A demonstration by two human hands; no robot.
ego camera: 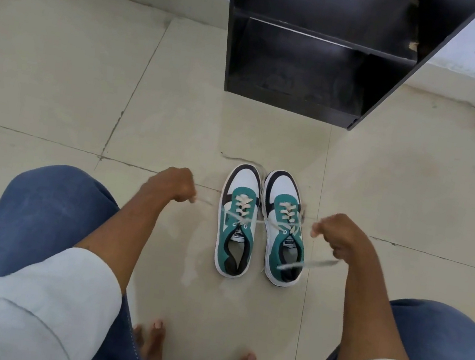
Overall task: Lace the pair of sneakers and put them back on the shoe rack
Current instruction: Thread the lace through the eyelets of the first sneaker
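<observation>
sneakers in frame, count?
2: green, white and black sneakers on the tiled floor before the black shoe rack; left one, right one, side by side. None visibly hidden.

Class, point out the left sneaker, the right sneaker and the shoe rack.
left sneaker (pixel 237 220): head view, on its laced green upper.
right sneaker (pixel 283 226): head view, on its laces.
shoe rack (pixel 322 38): head view, on its middle shelf edge.

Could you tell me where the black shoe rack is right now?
In the head view, the black shoe rack stands at the top centre against the wall, directly beyond the pair of sneakers on the floor.
</observation>
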